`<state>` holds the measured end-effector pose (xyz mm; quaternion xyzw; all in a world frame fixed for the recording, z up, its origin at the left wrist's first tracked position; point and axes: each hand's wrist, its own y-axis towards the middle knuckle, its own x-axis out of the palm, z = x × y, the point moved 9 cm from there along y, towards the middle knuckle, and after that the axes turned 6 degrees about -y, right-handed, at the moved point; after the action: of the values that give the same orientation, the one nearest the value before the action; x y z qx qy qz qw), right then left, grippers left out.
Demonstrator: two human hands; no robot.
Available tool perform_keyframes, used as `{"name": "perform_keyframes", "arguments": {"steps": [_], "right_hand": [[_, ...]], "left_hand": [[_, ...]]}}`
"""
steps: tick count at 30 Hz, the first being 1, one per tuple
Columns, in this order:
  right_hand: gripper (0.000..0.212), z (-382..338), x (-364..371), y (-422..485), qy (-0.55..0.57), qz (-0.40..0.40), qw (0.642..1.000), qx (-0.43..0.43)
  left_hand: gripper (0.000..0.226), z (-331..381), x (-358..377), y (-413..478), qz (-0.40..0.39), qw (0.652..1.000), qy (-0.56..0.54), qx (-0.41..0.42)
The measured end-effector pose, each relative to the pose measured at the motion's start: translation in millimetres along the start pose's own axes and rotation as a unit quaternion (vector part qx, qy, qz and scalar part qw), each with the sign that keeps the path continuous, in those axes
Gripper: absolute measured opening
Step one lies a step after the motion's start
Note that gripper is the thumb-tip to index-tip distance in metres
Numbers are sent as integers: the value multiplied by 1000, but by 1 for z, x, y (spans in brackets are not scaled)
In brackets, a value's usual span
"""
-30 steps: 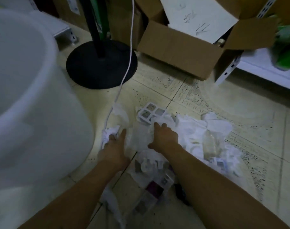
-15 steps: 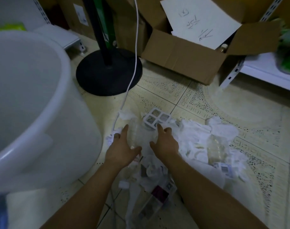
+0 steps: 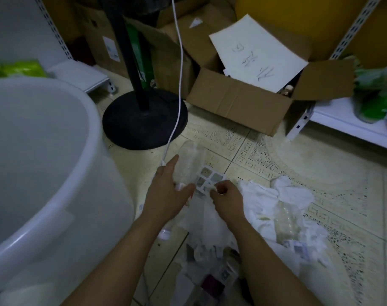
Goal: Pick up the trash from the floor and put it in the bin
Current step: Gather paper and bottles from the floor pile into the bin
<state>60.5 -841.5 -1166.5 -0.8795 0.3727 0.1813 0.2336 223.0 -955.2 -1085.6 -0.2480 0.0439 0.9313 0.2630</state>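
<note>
A heap of trash lies on the tiled floor: crumpled white tissue (image 3: 280, 195), a clear plastic bottle (image 3: 286, 224) among it, and small wrappers (image 3: 212, 277) near me. My left hand (image 3: 168, 195) holds a clear plastic bottle (image 3: 191, 160) lifted above the floor. My right hand (image 3: 226, 197) pinches a white grid-shaped plastic tray (image 3: 206, 180) beside that bottle. The big white bin (image 3: 95, 133) stands at the left, its rim close to my left forearm.
A black round stand base (image 3: 144, 120) with a pole and a white cable (image 3: 177, 102) stands behind the hands. An open cardboard box (image 3: 238, 102) with a white sheet is at the back. White shelving (image 3: 342, 120) runs along the right.
Both hands have come up off the heap. The left hand has taken hold of the clear bottle and the right hand has pinched the grid tray; the view tilted up.
</note>
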Motion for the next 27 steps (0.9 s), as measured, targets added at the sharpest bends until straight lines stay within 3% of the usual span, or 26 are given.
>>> {"name": "perform_keyframes", "arguments": {"steps": [3, 7, 11, 15, 19, 22, 24, 27], "right_hand": [[31, -35, -29, 4, 82, 36, 996, -13], [15, -124, -64, -6, 176, 58, 976, -113], [18, -213, -78, -32, 245, 40, 946, -211], [16, -274, -56, -63, 236, -14, 937, -257], [16, -317, -14, -92, 214, -56, 932, -288], [15, -335, 34, -119, 83, -128, 929, -337], [23, -332, 63, -135, -41, -163, 906, -388], [35, -317, 54, -127, -53, -105, 914, -387]], "left_hand": [[74, 54, -20, 9, 38, 997, -23, 70], [74, 151, -57, 7, 79, 982, -22, 171], [77, 224, -124, -1, 149, 961, 43, 230], [76, 240, -203, -5, 198, 956, 130, 174], [75, 212, -281, -20, 239, 942, 221, 75], [79, 160, -324, -33, 225, 925, 301, -57], [82, 128, -330, -39, 205, 914, 328, -122], [71, 118, -301, -34, 212, 926, 300, -80]]}}
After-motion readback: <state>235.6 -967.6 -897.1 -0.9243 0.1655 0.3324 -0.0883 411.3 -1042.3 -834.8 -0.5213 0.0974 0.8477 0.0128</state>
